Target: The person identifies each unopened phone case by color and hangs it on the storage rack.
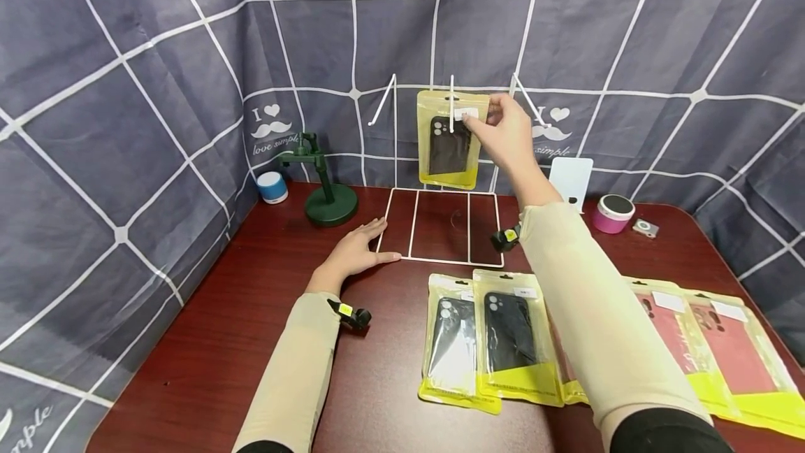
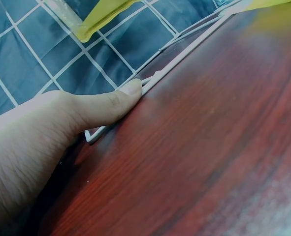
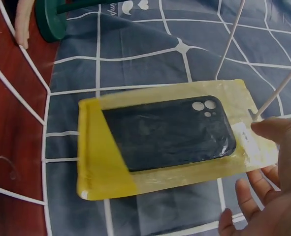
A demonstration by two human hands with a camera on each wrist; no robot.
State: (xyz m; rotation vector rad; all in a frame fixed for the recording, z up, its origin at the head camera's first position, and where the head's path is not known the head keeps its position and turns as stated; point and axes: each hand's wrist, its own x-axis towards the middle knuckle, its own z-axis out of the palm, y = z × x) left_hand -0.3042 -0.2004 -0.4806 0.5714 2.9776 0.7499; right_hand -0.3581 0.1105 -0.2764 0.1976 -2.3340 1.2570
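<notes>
A white wire display rack (image 1: pixel 440 261) stands at the back of the table, with prongs jutting forward at its top. My left hand (image 1: pixel 354 250) rests at the left front of its base, fingers extended. In the left wrist view the thumb (image 2: pixel 111 105) lies along the front wire. My right hand (image 1: pixel 508 133) pinches the upper right corner of a yellow-edged pouch (image 1: pixel 423 159) holding a black phone case (image 3: pixel 165 132). This pouch hangs upright at the middle prong (image 1: pixel 451 107), its hole slot close to the wire in the right wrist view.
Several packaged phone cases lie in front, black ones (image 1: pixel 511 334) near the middle and pink ones (image 1: pixel 732 351) at right, partly under my right forearm. A green stand (image 1: pixel 331 205) and blue speaker (image 1: pixel 272 188) are back left; a pink speaker (image 1: pixel 613 214) and white card-like item (image 1: pixel 569 177) back right.
</notes>
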